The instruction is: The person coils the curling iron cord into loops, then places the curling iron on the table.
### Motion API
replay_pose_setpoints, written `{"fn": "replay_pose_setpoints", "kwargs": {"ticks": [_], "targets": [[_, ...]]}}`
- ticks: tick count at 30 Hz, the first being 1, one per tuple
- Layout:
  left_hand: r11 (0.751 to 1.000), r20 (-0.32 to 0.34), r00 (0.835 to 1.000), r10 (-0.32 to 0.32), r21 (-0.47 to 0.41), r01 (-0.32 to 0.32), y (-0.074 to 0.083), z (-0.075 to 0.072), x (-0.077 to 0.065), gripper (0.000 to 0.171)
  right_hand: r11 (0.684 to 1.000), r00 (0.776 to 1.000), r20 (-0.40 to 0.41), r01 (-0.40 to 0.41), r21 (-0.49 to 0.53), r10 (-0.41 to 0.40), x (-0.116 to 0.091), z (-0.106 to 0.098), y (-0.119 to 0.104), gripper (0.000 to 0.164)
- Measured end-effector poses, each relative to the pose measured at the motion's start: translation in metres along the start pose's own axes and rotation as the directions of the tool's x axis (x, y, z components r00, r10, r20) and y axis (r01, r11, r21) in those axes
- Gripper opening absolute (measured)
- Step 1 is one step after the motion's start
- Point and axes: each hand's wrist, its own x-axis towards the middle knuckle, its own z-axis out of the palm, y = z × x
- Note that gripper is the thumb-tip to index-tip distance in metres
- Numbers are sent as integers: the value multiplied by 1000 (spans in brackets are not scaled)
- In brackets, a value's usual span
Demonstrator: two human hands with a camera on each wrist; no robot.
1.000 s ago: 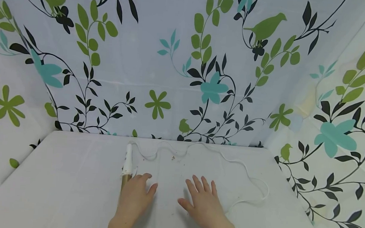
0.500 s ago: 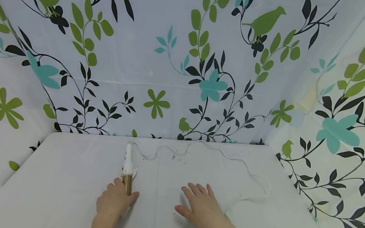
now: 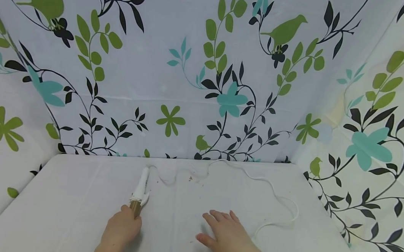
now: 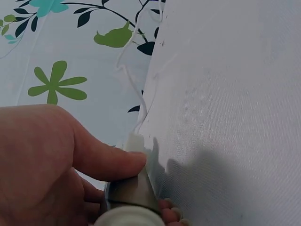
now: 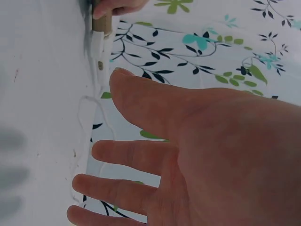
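A curling iron (image 3: 141, 187) with a white handle and a gold barrel lies slanted left of the table's middle, its handle pointing away from me. My left hand (image 3: 119, 228) grips the barrel, covering most of it. In the left wrist view the thumb presses along the barrel (image 4: 129, 190), fingertips show on the other side, and the round white tip is nearest the camera. To the right, my right hand (image 3: 230, 238) is held over the table, palm down with fingers spread. It holds nothing, as the right wrist view of this hand (image 5: 225, 150) also shows.
A thin white cord (image 3: 271, 183) runs from the handle's end along the back of the white table (image 3: 81, 196), then curves round towards my right hand. Small brown specks dot the tabletop. Cloth with leaves and birds (image 3: 140, 62) hangs behind and at both sides.
My left hand has gone from lying over the curling iron to gripping its barrel, and has moved left and nearer. The iron now slants. My right hand has drawn slightly nearer.
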Motion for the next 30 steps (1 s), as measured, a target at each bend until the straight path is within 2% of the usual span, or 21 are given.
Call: {"fn": "replay_pose_setpoints", "kwargs": {"ticks": [8,12,18,24,30], "targets": [[998,-10,998,65,1,-65,8,-3,0,41,1000,1000,-12,-2,15,2,-2,-3,9,61],[994,-35,995,98,53,-96,13,-8,-3,30,999,998,-62,17,33,-15,-3,-8,9,56],[975,-61,978,199,114,-191,20,-21,-6,32,998,991,-131,11,68,-2,-2,-15,6,45],[959,-41,967,253,145,-245,23,-32,-13,35,995,981,-192,27,98,-7,-2,-17,4,34],[959,7,966,258,118,-257,27,-45,-22,38,989,952,-306,70,128,-28,0,-17,5,28]]}}
